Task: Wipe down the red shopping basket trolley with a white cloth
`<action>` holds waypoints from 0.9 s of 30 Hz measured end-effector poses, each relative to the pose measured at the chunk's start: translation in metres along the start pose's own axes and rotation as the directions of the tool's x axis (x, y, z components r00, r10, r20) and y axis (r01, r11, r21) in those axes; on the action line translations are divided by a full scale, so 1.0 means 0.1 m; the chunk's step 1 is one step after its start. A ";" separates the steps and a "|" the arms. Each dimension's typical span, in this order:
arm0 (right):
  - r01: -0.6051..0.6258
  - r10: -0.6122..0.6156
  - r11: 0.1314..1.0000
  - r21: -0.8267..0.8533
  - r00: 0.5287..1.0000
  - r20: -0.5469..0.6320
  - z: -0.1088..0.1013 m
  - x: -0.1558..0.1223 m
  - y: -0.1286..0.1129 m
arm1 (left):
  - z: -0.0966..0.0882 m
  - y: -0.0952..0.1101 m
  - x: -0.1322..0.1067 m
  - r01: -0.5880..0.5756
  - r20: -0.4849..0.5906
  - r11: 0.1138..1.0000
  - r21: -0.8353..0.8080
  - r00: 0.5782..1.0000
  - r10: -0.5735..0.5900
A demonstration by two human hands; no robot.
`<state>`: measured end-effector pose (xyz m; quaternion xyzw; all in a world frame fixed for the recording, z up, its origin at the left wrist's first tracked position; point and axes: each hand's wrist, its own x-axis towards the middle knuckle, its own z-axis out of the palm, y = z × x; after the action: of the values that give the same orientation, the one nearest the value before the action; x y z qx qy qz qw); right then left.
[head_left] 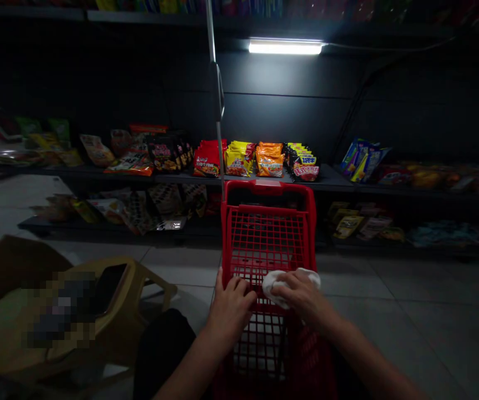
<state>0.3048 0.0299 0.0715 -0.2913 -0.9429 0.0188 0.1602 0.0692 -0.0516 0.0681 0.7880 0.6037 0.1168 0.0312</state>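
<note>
A red plastic shopping basket [311, 233] with grid walls stands in front of me, its far end towards the shelves. My left hand [231, 304] lies over the basket's near left rim with the fingers curled on it. In my right hand [299, 293] is a crumpled white cloth [271, 282], bunched under the fingers and pressed against the basket's near right edge. Part of the cloth sticks out past the knuckles. The palms of both hands are hidden.
Snack packets [239, 158] line a dark shelf [326, 176] behind the basket, with more on the level below. A thin metal pole [211, 33] rises at the basket's left. On the left, a tan stool [139, 278] bears a phone [110, 283] and a blurred dark item.
</note>
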 end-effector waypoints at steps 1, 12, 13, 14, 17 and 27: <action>-0.024 0.024 1.000 -0.016 1.000 -0.009 -0.02 0.07 0.09 | 0.00 0.03 0.01 -0.006 0.009 1.000 0.009 1.000 0.006; -0.055 0.049 0.996 -0.074 0.995 -0.090 -0.02 0.51 0.05 | 0.05 0.10 0.01 -0.114 -0.086 0.989 -0.094 0.991 0.106; -0.046 0.039 0.995 -0.093 0.996 -0.075 -0.05 0.46 0.09 | 0.05 0.09 0.02 -0.113 -0.089 0.988 -0.105 0.991 0.104; -0.068 0.060 0.992 -0.107 0.996 -0.072 -0.08 0.40 0.17 | 0.04 0.08 0.03 -0.112 -0.089 0.987 -0.114 0.991 0.103; -0.236 0.224 0.967 -0.099 0.967 -0.117 -0.17 0.25 0.44 | 0.05 0.06 0.05 -0.119 -0.083 0.984 -0.132 0.991 0.108; 0.088 -0.083 0.990 -0.107 0.995 0.047 -0.02 1.06 0.06 | 0.16 0.05 0.05 -0.108 -0.036 0.987 -0.120 0.994 0.104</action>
<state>0.2259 0.0933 0.1035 -0.2585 -0.9574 -0.0335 0.1244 0.0790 -0.0472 0.0545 0.8138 0.5530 0.1665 0.0642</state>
